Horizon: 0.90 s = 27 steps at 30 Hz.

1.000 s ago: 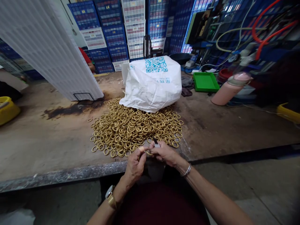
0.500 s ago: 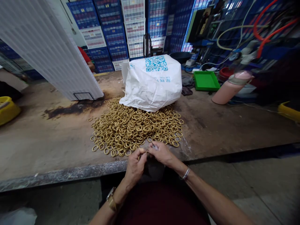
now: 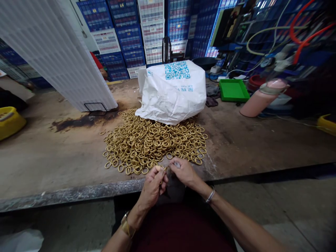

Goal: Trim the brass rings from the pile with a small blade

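A broad heap of brass-coloured rings (image 3: 149,143) is spread on the table in front of me. At its near edge my left hand (image 3: 153,185) is closed, with a ring (image 3: 165,169) pinched between thumb and fingers. Close beside it, my right hand (image 3: 186,173) is also closed, its fingertips by that ring. A small greyish piece (image 3: 177,164) shows at the right fingers; most of it is covered, so its kind is unclear. Over the back of the heap lies a large white sack (image 3: 172,96) with blue print.
On the wooden table (image 3: 65,154) stand a white corrugated panel (image 3: 81,70) at left, a green tray (image 3: 234,90) and a pink bottle (image 3: 258,99) at right. Yellow containers (image 3: 10,122) sit at both ends. Stacked crates (image 3: 131,38) fill the back; another person's arm (image 3: 101,68) shows behind the panel.
My hands have drawn slightly apart, and the fingers of my left hand have turned so that more of them shows. The view has shifted a little; the heap looks the same.
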Tool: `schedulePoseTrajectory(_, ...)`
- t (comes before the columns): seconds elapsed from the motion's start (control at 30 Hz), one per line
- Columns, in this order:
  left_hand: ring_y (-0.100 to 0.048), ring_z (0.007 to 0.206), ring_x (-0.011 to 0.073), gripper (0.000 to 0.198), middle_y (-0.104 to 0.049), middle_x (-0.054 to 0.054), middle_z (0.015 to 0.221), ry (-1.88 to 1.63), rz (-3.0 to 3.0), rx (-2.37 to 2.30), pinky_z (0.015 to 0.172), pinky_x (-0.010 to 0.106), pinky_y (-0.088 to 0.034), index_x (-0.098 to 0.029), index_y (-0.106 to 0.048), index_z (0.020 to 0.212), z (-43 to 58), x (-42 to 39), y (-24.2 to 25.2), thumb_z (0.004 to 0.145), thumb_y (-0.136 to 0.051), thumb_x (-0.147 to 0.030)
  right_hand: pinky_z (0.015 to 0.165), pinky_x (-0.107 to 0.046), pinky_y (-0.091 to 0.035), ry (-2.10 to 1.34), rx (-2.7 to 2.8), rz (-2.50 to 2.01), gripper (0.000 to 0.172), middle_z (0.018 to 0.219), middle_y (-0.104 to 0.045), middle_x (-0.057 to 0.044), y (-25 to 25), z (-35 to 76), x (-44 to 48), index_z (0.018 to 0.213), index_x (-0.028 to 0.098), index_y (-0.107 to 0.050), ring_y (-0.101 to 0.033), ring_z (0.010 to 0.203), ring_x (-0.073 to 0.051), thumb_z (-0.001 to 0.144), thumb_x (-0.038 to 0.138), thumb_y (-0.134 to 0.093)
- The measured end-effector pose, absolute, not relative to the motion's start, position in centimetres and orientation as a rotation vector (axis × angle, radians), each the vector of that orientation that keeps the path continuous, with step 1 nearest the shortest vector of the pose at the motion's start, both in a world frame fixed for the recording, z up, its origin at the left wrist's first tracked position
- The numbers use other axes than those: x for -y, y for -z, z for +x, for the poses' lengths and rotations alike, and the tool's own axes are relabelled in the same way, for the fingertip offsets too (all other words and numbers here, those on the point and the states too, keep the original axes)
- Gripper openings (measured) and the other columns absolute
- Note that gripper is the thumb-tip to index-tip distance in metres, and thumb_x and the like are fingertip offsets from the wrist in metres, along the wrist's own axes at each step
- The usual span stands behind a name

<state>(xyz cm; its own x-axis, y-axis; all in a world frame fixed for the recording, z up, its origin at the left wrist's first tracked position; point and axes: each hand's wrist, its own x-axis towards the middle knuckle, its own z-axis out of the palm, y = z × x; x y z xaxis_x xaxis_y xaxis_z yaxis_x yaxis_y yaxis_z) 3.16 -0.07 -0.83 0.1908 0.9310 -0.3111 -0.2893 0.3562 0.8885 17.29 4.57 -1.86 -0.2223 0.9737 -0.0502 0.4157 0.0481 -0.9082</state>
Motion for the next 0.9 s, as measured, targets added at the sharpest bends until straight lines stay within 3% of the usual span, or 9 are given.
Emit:
schedulePoseTrajectory(0.2,-0.03,0.037,0.0032,0.032,-0.045,-0.007,0.055,-0.989,0.932,-1.144,0.035,0.015,-0.022,-0.018,-0.043,0.072,3.3,0.0,0.9,0.078,-0.048,-0.049,0.051,-0.021,-0.028,-0.941,2.147,-1.321,0.012,0.057,-0.054,0.001,1.8,17.3,-3.5,0.066,0.019,-0.055,-0.044,0.051,-0.01,0.072,0.016,-0.046)
schedulePoseTrajectory(0.57,-0.037,0.043,0.004,0.028,-0.048,-0.005,0.058,-1.066,1.103,-1.173,0.041,0.016,-0.029,-0.017,-0.045,0.069,3.1,0.2,1.2,0.079,-0.05,-0.043,0.052,-0.021,-0.028,-0.968,2.297,-1.231,0.014,0.062,-0.057,0.0,1.4,17.5,-3.6,0.069,0.019,-0.054,-0.047,0.055,-0.011,0.073,0.013,-0.043)
schedulePoseTrajectory(0.73,-0.033,0.038,0.0039,0.03,-0.045,-0.006,0.052,-0.97,0.99,-1.109,0.036,0.016,-0.025,-0.018,-0.046,0.068,3.0,1.6,-0.3,0.078,-0.05,-0.046,0.054,-0.021,-0.029,-0.743,2.349,-1.485,0.017,0.067,-0.061,-0.002,1.8,17.7,-4.3,0.079,0.019,-0.058,-0.052,0.061,-0.012,0.071,0.013,-0.044)
schedulePoseTrajectory(0.9,-0.036,0.039,0.0034,0.028,-0.054,-0.002,0.064,-1.021,0.732,-0.902,0.035,0.016,-0.028,-0.017,-0.047,0.07,3.0,1.9,-0.9,0.078,-0.052,-0.044,0.057,-0.023,-0.031,-0.467,2.278,-1.729,0.022,0.081,-0.065,-0.005,2.2,17.0,-5.1,0.096,0.018,-0.053,-0.058,0.07,-0.016,0.076,0.016,-0.044)
